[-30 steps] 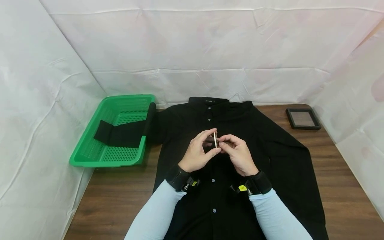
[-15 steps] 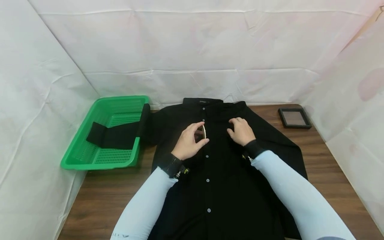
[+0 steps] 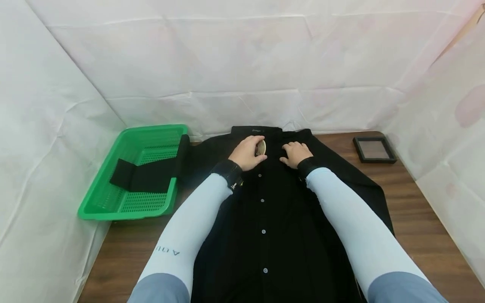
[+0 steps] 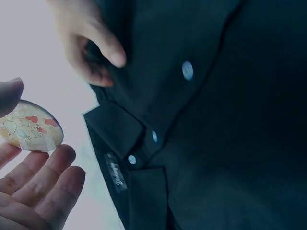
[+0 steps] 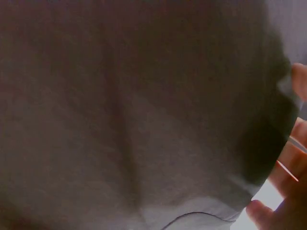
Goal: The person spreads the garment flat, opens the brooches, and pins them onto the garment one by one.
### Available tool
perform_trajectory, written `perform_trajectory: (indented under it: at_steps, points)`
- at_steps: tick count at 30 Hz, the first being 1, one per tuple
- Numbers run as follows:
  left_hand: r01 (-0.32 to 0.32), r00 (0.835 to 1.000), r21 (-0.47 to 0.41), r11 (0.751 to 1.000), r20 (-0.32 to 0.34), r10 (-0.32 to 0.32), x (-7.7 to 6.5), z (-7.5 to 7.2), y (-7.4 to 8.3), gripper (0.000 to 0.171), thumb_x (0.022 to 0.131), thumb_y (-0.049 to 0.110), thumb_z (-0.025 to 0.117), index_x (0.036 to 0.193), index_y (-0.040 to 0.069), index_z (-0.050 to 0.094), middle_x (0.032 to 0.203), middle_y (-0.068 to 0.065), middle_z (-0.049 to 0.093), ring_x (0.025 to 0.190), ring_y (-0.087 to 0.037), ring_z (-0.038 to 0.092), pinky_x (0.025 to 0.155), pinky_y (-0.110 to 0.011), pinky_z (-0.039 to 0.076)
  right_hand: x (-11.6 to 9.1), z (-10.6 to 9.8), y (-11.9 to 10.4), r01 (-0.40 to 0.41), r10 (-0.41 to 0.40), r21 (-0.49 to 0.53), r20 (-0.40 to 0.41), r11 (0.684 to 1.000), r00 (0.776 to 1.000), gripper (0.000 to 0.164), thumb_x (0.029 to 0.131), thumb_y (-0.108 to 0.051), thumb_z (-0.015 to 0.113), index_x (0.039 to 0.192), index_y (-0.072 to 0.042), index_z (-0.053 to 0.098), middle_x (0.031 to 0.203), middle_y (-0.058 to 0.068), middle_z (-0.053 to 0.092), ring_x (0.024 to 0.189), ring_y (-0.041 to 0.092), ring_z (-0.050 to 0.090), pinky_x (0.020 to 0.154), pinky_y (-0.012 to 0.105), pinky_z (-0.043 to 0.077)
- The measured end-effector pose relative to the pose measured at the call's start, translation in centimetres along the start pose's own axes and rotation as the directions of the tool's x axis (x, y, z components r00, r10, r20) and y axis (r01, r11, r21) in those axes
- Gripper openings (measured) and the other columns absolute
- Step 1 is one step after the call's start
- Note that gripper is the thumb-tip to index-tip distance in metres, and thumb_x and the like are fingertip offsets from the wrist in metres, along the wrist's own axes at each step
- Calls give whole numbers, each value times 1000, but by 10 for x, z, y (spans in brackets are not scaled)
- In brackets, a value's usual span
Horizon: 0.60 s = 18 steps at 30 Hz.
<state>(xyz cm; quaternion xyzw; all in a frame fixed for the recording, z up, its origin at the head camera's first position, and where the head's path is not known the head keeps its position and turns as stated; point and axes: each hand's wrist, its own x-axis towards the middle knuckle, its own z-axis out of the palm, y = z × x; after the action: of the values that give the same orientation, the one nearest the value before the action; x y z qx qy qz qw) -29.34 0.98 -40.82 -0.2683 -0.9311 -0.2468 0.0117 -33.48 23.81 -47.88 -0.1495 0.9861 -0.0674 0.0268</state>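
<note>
My left hand (image 3: 245, 154) holds a round badge (image 3: 261, 147) on edge between thumb and fingers, over the upper chest of a black button-up shirt (image 3: 291, 227). The left wrist view shows the badge's glossy printed face (image 4: 34, 128), with a cartoon drawing and red spots. To the right of the button line, my right hand (image 3: 297, 154) is low over the shirt's chest, fingers loosely bent and holding nothing. Its fingers (image 5: 288, 158) show at the right edge of the right wrist view, beside the dark cloth. The shirt lies spread out, collar at the back.
One shirt sleeve (image 3: 151, 176) reaches into a green plastic basket (image 3: 125, 214) on the left. A black-framed square case (image 3: 375, 149) lies at the back right of the wooden table (image 3: 428, 227). White cloth (image 3: 242, 54) hangs behind and on both sides.
My right hand has let go of the badge and moved right, to the shirt's chest. The left hand has carried the badge farther up, toward the collar.
</note>
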Motion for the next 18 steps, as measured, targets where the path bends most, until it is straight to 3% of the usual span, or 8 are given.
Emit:
perform_trajectory:
  at_steps: [7, 18]
  points:
    - [44, 998, 62, 997, 51, -47, 25, 9, -9, 66, 88, 30, 71, 145, 12, 41, 138, -9, 49, 119, -23, 51, 98, -35, 44, 3, 1, 4, 28, -28, -13, 5, 1000, 1000, 55, 90, -40, 67, 132, -6, 56, 136, 18, 49, 124, 37, 45, 104, 57, 30]
    - [73, 992, 56, 996, 99, -78, 53, 27, -6, 65, 87, 22, 73, 144, 13, 43, 139, -9, 47, 121, -23, 49, 101, -38, 41, 7, 5, 18, 14, -19, 69, 62, 998, 998, 70, 82, -49, 72, 137, -10, 52, 140, 17, 43, 126, 36, 44, 106, 59, 26]
